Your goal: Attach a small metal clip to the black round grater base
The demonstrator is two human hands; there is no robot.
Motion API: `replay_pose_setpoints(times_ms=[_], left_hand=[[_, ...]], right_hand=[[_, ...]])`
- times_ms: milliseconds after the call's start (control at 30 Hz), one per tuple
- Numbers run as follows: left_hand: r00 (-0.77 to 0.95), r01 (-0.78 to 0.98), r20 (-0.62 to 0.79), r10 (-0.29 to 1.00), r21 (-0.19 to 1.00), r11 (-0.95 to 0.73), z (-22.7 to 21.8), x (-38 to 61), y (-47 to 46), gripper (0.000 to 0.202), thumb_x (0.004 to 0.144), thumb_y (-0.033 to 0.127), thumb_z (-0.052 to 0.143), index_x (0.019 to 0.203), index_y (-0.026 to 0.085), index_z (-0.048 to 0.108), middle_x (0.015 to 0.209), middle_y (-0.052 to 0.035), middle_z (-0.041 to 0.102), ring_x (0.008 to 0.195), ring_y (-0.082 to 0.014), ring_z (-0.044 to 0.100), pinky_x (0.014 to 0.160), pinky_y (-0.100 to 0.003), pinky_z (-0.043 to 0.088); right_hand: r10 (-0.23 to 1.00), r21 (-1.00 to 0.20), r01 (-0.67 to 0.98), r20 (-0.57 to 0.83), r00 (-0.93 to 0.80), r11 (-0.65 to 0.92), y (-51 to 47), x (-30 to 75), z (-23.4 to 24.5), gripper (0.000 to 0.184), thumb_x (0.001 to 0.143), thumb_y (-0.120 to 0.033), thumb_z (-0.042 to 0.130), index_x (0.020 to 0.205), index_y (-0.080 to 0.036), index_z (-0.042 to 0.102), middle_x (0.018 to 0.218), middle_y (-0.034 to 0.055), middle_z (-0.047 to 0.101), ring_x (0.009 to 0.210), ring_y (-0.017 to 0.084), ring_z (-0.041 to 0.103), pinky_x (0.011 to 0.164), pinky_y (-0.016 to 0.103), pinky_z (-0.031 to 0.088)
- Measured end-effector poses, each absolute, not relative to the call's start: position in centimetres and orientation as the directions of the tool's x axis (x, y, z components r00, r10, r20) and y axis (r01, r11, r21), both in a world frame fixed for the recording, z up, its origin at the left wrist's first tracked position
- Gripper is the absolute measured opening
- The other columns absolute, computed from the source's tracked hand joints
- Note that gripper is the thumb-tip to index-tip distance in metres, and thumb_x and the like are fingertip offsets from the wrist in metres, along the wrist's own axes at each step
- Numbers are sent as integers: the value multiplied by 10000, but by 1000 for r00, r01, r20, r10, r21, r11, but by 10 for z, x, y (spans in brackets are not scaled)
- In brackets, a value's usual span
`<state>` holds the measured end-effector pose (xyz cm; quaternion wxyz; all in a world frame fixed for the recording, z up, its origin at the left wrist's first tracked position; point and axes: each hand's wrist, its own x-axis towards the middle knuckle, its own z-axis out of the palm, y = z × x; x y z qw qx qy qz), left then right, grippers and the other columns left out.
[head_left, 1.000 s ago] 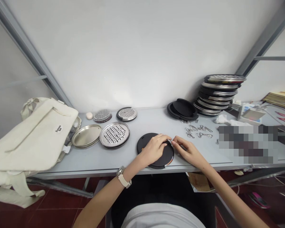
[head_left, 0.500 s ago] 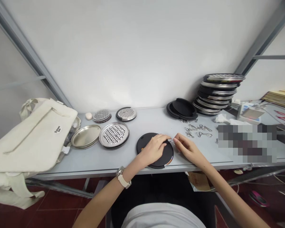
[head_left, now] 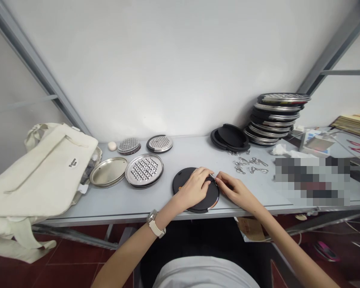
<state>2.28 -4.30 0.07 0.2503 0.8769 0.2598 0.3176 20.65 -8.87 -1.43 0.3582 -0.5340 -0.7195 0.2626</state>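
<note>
A round black disc (head_left: 184, 178) with an orange edge lies flat near the table's front edge. My left hand (head_left: 195, 187) rests on top of it, fingers curled over its right rim and pressing it down. My right hand (head_left: 234, 189) meets the left at that rim, its thumb and forefinger pinched on a small metal clip (head_left: 215, 180) that touches the disc's edge. Several more loose metal clips (head_left: 251, 165) lie just behind my right hand.
A perforated metal disc (head_left: 144, 170) and a plain metal plate (head_left: 109, 171) lie left of centre, two smaller perforated discs (head_left: 159, 143) behind them. A cream bag (head_left: 39, 172) fills the left end. Black lids (head_left: 230, 138) and a tall stack of discs (head_left: 276, 118) stand at the back right.
My right hand drew back a little from the disc's rim, then closed in on it again with the clip. My left hand stayed on the disc.
</note>
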Motion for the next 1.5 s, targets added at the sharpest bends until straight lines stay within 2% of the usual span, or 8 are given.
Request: replay_pose_setpoints(times_ms=[367,900,1200,1500], left_hand=[[649,329,420,634,597,-732,0,23,-42,270,891,84,475,1119,200,564,1111,-43,630,1073,-200,551,968,-367,417],[685,313,395,612,599,-737,2,22,-43,332,903,57,437,1163,222,561,1134,-19,636,1085,-186,550,966,-347,406],[687,356,398,608,546,-759,2,23,-44,276,921,98,444,1160,197,541,1158,-48,592,1118,-198,521,983,-361,404],[687,325,399,607,578,-748,2,23,-42,301,912,69,440,1166,200,538,1164,-40,616,1103,-182,546,981,-335,408]], right_hand=[[958,-771,570,247,-144,284,-89,207,-14,275,964,-385,392,743,-225,429,596,-54,430,562,128,421,562,252,365],[955,-796,535,283,-86,284,-91,209,-15,263,986,-400,363,785,-238,410,598,-49,437,566,144,434,608,273,378],[957,-743,603,241,-164,291,-90,205,-10,279,971,-384,382,751,-222,439,621,-40,468,594,138,454,586,255,386],[955,-743,601,249,-159,294,-89,207,-14,282,981,-376,373,753,-218,422,619,-54,414,586,127,415,584,244,347]])
